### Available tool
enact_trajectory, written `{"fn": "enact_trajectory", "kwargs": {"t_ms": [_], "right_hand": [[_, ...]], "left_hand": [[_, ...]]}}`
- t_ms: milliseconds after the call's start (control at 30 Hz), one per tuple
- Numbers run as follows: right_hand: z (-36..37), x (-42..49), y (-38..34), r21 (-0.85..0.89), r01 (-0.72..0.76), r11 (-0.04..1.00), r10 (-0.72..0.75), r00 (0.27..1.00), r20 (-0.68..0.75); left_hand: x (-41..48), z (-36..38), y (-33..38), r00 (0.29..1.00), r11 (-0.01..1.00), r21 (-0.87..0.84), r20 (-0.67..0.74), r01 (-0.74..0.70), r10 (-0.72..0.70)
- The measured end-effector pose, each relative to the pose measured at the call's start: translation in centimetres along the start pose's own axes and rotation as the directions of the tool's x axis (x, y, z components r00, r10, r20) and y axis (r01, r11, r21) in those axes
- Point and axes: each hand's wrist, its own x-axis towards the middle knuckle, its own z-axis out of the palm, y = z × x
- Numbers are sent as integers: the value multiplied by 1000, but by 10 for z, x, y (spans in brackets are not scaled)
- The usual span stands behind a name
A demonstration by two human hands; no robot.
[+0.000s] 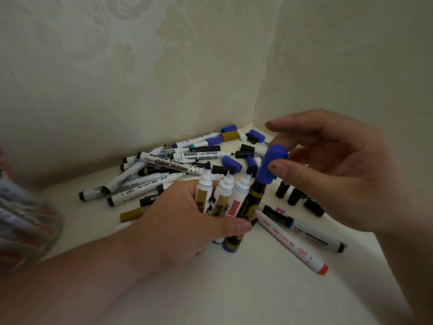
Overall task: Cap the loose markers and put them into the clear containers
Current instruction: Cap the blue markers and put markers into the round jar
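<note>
Left hand (187, 221), centre frame, is wrapped tight round a bundle (225, 200) of four markers standing upright, thumb across the front and the bottom ends near the surface (234, 289). Three of them are bare, dark tips up, side by side. The fourth, the black marker (248, 207) on the bundle's right, has the blue cap (271, 165) over its tip, leaning a touch to the right.

Right hand (328, 174) comes in from the right edge and pinches that cap: thumb flat on its front, fingers curled behind, forefinger stretched out above it and touching nothing.

Behind the hands, in the corner where the two walls (140, 66) meet, lies the pile (164, 170): white whiteboard markers criss-crossed, some capped black, some open. Loose blue and black caps are scattered along its right side. Just below the right hand, three black caps (295, 197) stand close together. Lower right, two more markers lie flat on the surface: a red-capped marker (293, 242) and, just beyond it, a black-capped marker (311, 231).

At the left edge there's the container (21, 219), clear, badly blurred, with markers inside; how many, I can't tell. It sits well apart from both hands.
</note>
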Motion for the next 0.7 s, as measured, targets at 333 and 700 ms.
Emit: {"fn": "enact_trajectory", "kwargs": {"t_ms": [333, 700], "right_hand": [[3, -2, 1, -41, -24, 999, 23, 1000, -8], [9, -2, -3, 124, -139, 983, 114, 975, 190]], "left_hand": [[-2, 2, 3, 1000, 999, -48, -19, 4, -5], [-2, 0, -2, 1000, 997, -78, 2, -29, 29]]}}
